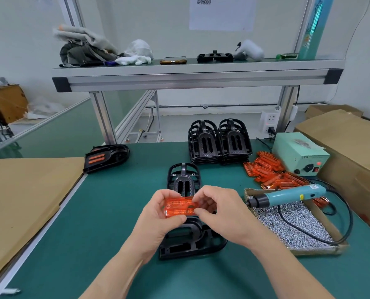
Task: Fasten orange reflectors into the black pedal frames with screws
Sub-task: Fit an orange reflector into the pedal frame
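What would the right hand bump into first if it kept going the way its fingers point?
The orange reflector: the right hand points leftward and pinches its right end. Going further that way, it would probably meet the left hand gripping the other end, though depth is unclear.

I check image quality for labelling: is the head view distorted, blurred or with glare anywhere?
Head view: wide-angle distortion bows the shelf beam; light is soft and even, shadows faint; the held orange reflector is sharp, with small glints; the wall sheet is washed out.
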A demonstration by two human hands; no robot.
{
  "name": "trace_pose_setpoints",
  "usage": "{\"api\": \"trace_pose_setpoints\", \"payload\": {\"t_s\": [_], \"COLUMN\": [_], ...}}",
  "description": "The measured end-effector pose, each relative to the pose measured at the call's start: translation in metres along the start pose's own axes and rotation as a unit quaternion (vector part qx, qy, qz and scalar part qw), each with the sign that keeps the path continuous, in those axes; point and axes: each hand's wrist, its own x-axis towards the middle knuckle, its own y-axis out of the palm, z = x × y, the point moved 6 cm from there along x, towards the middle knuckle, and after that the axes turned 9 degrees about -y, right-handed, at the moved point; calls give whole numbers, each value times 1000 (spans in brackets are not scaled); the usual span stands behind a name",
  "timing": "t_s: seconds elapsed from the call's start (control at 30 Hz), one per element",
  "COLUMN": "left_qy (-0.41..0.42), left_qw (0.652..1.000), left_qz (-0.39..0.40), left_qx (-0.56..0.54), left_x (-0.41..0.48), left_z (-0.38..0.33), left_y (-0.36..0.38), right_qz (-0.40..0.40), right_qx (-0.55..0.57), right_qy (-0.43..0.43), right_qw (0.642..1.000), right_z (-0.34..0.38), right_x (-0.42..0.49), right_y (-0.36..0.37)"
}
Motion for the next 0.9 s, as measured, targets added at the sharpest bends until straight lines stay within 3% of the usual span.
{"api": "trace_pose_setpoints", "payload": {"t_s": [0.2, 0.47, 0.73, 0.9], "left_qy": [11, 77, 44, 37], "left_qw": [997, 967, 949, 944], "left_qz": [-5, -171, -164, -160], "left_qx": [72, 171, 267, 286], "left_x": [-4, -11, -11, -12], "left_z": [3, 13, 37, 35], "left_y": [-4, -47, -54, -49], "right_qz": [-12, -3, 41, 56], "right_qx": [-44, -93, -169, -213], "right_qy": [34, 71, 114, 98], "right_qw": [998, 993, 978, 971], "right_z": [-13, -25, -28, -24], "right_x": [0, -2, -7, -5], "right_y": [6, 20, 51, 57]}}
